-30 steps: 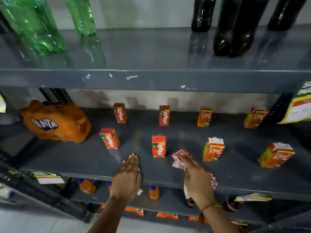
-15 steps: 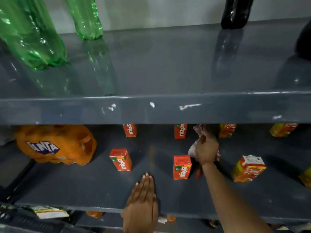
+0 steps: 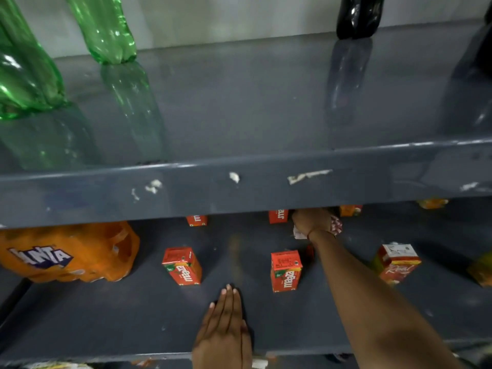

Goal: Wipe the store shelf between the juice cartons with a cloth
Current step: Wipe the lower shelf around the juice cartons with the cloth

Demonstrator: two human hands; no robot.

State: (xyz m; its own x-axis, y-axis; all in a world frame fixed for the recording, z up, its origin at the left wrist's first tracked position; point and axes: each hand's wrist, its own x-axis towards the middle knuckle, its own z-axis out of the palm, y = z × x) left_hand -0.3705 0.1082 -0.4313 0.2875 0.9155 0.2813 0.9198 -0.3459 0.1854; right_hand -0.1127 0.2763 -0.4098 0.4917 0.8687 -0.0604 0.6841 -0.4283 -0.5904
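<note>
Shelf (image 3: 106, 323): grey metal, middle tier of a rack, carrying juice cartons in two rows. Front row: one red Maaza carton (image 3: 182, 266) left of centre, a second Maaza carton (image 3: 285, 271) at centre, a Real carton (image 3: 396, 263) to the right, all upright and well apart. Back row: tops hidden behind the lip of the upper shelf (image 3: 239, 193); only the lower parts of two red cartons (image 3: 197, 220) and an orange one (image 3: 350, 210) show. A shrink-wrapped orange Fanta pack (image 3: 66, 253) lies at the left end.

Cloth (image 3: 336, 226): red-and-white patterned, at the back of the shelf between the rear red carton (image 3: 278, 216) and the orange one. It is bunched under the right hand (image 3: 311, 221), edges showing at either side of the wrist. The right fingers are hidden under the upper shelf lip; the hand presses down on the cloth, and the grip itself cannot be made out. The right forearm (image 3: 359, 294) reaches in between the centre Maaza carton and the Real carton, touching neither.

Left hand (image 3: 225, 331): flat on the front of the shelf, palm down, fingers (image 3: 229, 296) straight and together, holding nothing, between the two front Maaza cartons and nearer the edge.

Upper shelf: two green bottles (image 3: 106, 30) at left, a dark bottle (image 3: 358, 16) at right. White scuffs mark its front lip.
</note>
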